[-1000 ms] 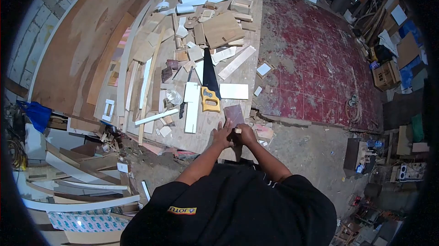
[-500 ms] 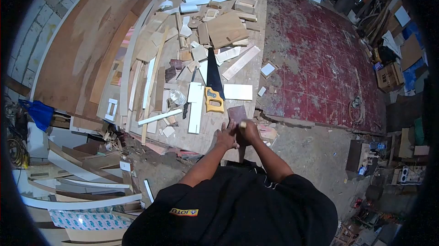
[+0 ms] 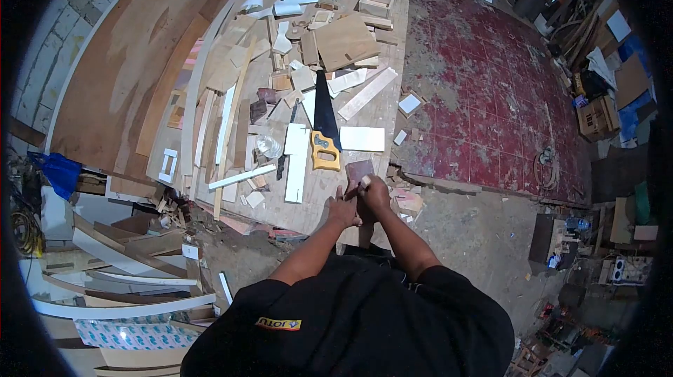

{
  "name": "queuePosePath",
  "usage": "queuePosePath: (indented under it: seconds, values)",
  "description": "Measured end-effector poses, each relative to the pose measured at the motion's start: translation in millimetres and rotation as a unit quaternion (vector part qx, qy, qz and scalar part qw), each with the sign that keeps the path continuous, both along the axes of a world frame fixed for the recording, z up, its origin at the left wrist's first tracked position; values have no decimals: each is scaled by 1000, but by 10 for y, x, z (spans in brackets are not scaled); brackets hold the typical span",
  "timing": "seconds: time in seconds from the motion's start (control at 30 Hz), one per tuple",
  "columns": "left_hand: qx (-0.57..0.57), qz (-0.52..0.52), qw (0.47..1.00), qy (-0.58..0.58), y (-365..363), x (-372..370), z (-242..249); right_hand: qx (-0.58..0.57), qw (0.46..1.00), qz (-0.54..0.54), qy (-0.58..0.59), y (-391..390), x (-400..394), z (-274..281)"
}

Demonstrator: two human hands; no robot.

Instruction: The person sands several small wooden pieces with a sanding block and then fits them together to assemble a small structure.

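At the table's near edge lies a reddish-brown sheet that looks like sandpaper (image 3: pixel 360 169). My left hand (image 3: pixel 341 209) rests against its near left side, fingers stretched out and lying flat. Beside it, my right hand (image 3: pixel 377 194) is closed around a small pale wood piece (image 3: pixel 365 181), whose light end shows at the fingertips over the sheet. Farther up, a handsaw (image 3: pixel 325 149) with a yellow handle points away from me. White boards (image 3: pixel 295 173) lie left of the saw, and another white panel (image 3: pixel 362 138) lies to its right.
Wood offcuts and a brown plywood piece (image 3: pixel 347 42) crowd the table's far part. A clear container (image 3: pixel 267 146) stands among strips on the left. Curved boards (image 3: pixel 133 254) are stacked at lower left. Red tiled flooring (image 3: pixel 484 110) lies beyond the table's right edge.
My right hand has shifted slightly left and toward me with the pale wood piece, over the brown sheet. My left hand stays in about the same place. The whole view has shifted slightly.
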State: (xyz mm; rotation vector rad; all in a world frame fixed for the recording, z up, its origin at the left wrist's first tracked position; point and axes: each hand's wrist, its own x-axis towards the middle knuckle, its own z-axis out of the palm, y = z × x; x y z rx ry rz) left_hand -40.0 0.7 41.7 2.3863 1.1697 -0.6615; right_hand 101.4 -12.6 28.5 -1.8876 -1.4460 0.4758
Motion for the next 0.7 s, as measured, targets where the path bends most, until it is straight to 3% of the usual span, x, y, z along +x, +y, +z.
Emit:
queuePosePath:
  seconds: [0.1,0.17,0.33,0.4,0.5,0.63,0.7]
  values:
    - [4,9,998,-57,-6,-59,122,-48,999,-4,-6,-364,-34,-120]
    - [29,13,998,-55,-20,-39,-114,-58,998,-6,-6,-665,-42,-171]
    - [25,5,999,-29,-18,-29,-45,-85,996,-26,-1,-826,-32,-118]
    - [19,27,997,-63,-18,-28,-44,-214,974,15,-77,-766,10,-146]
    - [-34,23,999,1,21,33,308,-267,954,13,-139,-689,13,127]
    - [-28,18,999,18,41,49,348,-248,966,0,-70,-700,33,51]
    - [-19,6,1000,4,36,39,274,-180,982,-25,59,-695,5,19]
